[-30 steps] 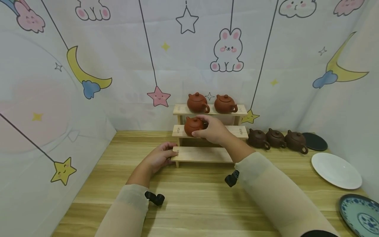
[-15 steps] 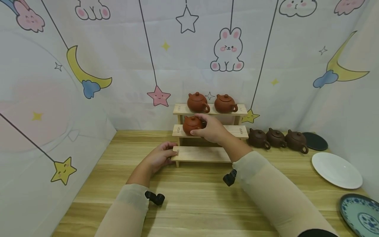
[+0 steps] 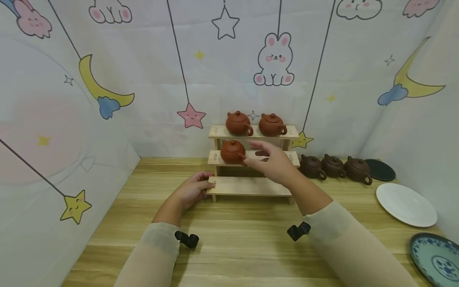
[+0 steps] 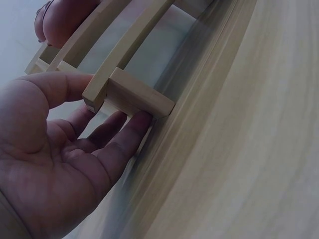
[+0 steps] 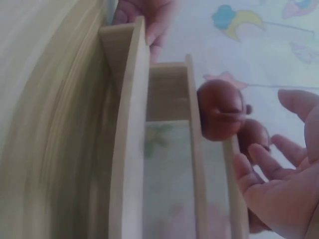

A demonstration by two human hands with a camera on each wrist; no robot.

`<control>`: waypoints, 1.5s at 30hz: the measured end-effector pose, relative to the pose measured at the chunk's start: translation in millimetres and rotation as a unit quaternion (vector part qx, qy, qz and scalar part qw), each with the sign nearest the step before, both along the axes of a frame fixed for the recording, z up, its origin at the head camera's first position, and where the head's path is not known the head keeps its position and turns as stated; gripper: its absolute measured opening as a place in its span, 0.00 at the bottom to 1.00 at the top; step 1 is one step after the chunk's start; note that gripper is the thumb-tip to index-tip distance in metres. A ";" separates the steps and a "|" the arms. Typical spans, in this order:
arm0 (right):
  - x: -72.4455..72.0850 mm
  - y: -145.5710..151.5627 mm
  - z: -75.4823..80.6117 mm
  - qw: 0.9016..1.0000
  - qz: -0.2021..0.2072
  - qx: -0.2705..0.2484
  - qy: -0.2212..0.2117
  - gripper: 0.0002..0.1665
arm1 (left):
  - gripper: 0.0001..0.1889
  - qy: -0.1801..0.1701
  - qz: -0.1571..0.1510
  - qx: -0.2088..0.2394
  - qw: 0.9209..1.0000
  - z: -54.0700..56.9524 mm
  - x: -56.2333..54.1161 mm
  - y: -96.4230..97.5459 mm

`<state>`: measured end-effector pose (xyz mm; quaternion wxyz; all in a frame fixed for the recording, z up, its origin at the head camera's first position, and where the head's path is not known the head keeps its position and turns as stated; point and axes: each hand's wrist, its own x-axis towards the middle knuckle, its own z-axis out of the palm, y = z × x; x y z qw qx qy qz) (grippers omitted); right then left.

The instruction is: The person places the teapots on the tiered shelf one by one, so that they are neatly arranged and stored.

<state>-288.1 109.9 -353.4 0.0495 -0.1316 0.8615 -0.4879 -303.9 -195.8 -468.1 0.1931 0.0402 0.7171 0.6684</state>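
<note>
A three-tier wooden display stand (image 3: 247,186) stands at the back of the table. My left hand (image 3: 193,188) grips the left end of its lowest shelf, and in the left wrist view the fingertips (image 4: 141,120) lie against the leg (image 4: 142,92). On the middle shelf's left part sits a reddish-brown teapot (image 3: 232,151), its handle facing right. My right hand (image 3: 274,162) hovers just right of that handle, holding nothing. In the right wrist view its fingers (image 5: 269,164) are spread and bent apart from the teapot (image 5: 219,112). Two similar teapots (image 3: 238,123) occupy the top shelf.
Three dark brown teapots (image 3: 334,166) line up on the table right of the stand. Beyond them lie a black round plate (image 3: 381,170), a white plate (image 3: 407,205) and a blue-patterned plate (image 3: 439,259). A printed cloth (image 3: 154,79) hangs close behind the stand.
My right hand slid the teapot slightly left on the middle shelf, then let go and drew back to the right. My left hand stays on the stand.
</note>
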 end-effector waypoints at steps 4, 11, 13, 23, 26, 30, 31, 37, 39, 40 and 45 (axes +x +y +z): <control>11.9 20.0 -4.0 1.000 -0.002 0.002 0.009 0.40 | 0.27 0.001 0.000 -0.003 1.000 -0.4 0.2 -0.9; 30.7 70.4 -18.5 0.999 -0.035 0.009 0.024 0.41 | 0.27 0.000 0.001 -0.002 1.000 0.4 0.2 0.2; 34.2 84.9 -24.0 0.998 -0.048 0.013 0.030 0.43 | 0.27 -0.001 0.002 -0.003 1.000 0.6 -0.3 -0.3; 39.4 149.3 -54.5 0.991 -0.118 0.050 0.031 0.44 | 0.28 0.000 0.000 0.001 1.000 1.3 -1.6 1.2; 39.3 165.8 -60.9 0.987 -0.141 0.065 0.031 0.45 | 0.28 0.000 0.000 -0.002 1.000 1.9 -0.1 1.3; 37.1 189.2 -67.5 0.981 -0.171 0.079 0.036 0.47 | 0.26 0.000 0.002 -0.008 1.000 2.0 1.0 0.8; 36.1 195.6 -68.8 0.979 -0.180 0.083 0.038 0.48 | 0.27 0.000 0.003 -0.009 1.000 2.0 1.1 0.6; 26.0 233.2 -71.4 0.968 -0.236 0.088 0.022 0.53 | 0.27 -0.001 0.006 -0.010 1.000 2.3 1.2 0.5; 21.6 244.0 -70.5 0.963 -0.253 0.088 0.017 0.53 | 0.26 -0.002 0.008 -0.012 1.000 2.7 1.6 0.3; 19.6 249.1 -70.0 0.961 -0.261 0.088 0.014 0.54 | 0.26 -0.002 0.008 -0.013 1.000 2.8 1.7 0.4; 9.2 269.1 -66.9 0.955 -0.282 0.091 0.004 0.55 | 0.26 0.000 0.005 -0.014 1.000 4.8 2.7 0.9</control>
